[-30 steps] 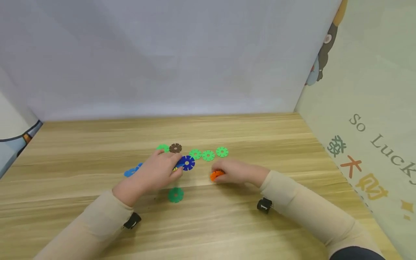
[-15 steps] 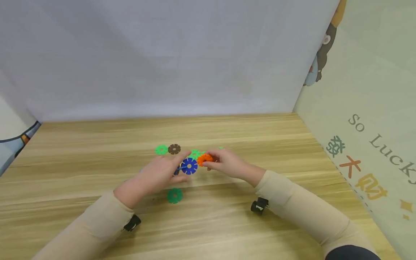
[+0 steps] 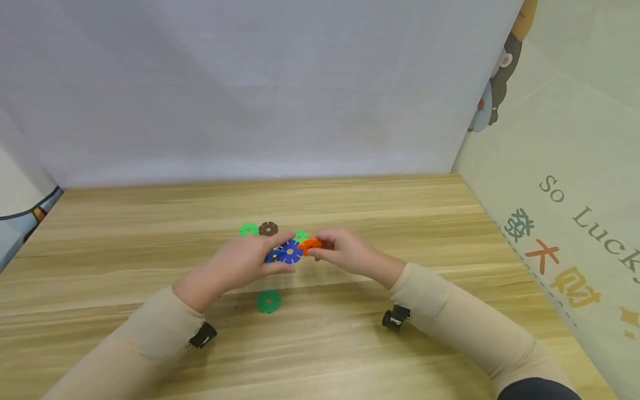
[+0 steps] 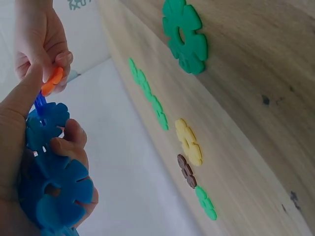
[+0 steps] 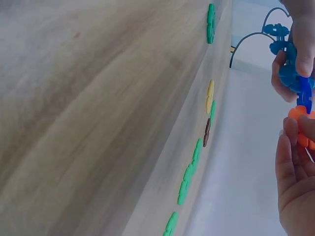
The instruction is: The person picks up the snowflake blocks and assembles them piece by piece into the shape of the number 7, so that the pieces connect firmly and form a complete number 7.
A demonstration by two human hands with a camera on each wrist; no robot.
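At centre frame, above the table (image 3: 450,222), the left hand (image 3: 245,261) grips a blue cluster (image 3: 287,253), fingers curled round it. The right hand (image 3: 345,251) pinches an orange disc (image 3: 310,244) against the cluster's edge.

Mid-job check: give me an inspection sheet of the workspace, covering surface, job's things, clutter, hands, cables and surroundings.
Surface: wooden table, pale grain, a few dark specks.
Job's things: orange disc meeting the dark blue disc edge to edge; light blue discs joined to the dark blue one.
Clutter: dark green disc lying flat nearer the person; light green disc, brown disc and yellow disc lying flat farther back.
Hands: left hand grips the blue cluster; right hand pinches the orange disc.
Cables: nothing seen.
Surroundings: grey backdrop; printed panel with cartoon and lettering at right.
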